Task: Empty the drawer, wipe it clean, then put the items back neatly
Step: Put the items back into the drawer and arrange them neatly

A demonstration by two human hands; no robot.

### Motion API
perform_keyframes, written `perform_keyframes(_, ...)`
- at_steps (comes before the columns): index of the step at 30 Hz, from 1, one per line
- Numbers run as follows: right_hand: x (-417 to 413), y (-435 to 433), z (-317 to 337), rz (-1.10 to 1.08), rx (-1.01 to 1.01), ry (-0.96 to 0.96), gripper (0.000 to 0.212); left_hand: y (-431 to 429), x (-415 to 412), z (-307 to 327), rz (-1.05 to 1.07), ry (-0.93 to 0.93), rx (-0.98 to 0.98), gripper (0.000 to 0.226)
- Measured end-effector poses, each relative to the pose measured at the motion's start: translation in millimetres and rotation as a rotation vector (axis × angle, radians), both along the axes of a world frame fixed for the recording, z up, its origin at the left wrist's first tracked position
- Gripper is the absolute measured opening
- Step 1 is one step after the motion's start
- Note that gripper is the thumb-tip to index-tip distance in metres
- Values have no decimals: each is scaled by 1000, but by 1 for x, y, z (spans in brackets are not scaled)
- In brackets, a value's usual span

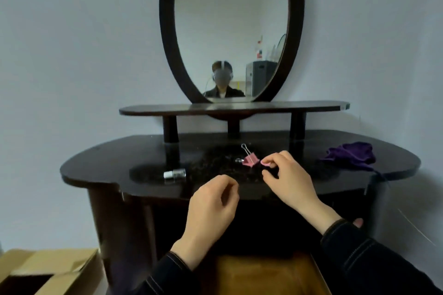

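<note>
On the dark dressing table top (119, 163) lies a pink binder clip (249, 159) with silver wire handles. My right hand (285, 177) hovers just right of it and pinches a small pink item (265, 163) between thumb and fingertip. My left hand (213, 206) hangs in front of the table edge, fingers loosely curled, holding nothing. A small silver cylinder (175, 173) lies on its side at the left of the top. A purple cloth (350, 155) is bunched at the right. The open drawer's wooden bottom (261, 270) shows below, between my forearms.
An oval mirror (231, 29) in a dark frame stands on a raised shelf (233, 109) at the back, reflecting a person. An open cardboard box (48, 270) sits on the floor at the lower left. Pale walls close in behind and at the right.
</note>
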State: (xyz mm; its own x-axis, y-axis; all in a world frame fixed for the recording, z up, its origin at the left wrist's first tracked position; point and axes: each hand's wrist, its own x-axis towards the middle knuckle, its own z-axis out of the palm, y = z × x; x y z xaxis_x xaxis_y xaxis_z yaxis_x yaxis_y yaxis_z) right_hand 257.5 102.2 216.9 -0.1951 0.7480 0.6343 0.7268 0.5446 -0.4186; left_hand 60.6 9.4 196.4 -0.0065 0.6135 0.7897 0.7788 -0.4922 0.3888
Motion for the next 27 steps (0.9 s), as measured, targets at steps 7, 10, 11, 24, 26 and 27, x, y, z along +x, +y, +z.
perform_keyframes(7, -8, 29, -9, -174, 152, -261, 44, 38, -78, 28, 525, 159, -371, 49)
perform_keyframes(10, -13, 36, -6, -178, 207, -355, 52, 55, -94, 23, 517, 130, -496, 38)
perform_keyframes(11, -15, 39, -5, -177, 178, -364, 55, 61, -94, 22, 494, 143, -462, 33)
perform_keyframes(24, -42, 93, 6, -56, -230, -370, 86, 127, -40, 27, -32, -229, -450, 21)
perform_keyframes(26, -45, 95, 6, -1, -187, -410, 73, 126, -41, 28, -95, -397, -474, 18)
perform_keyframes(27, -46, 94, 7, 21, -166, -424, 65, 124, -42, 29, -131, -467, -489, 17)
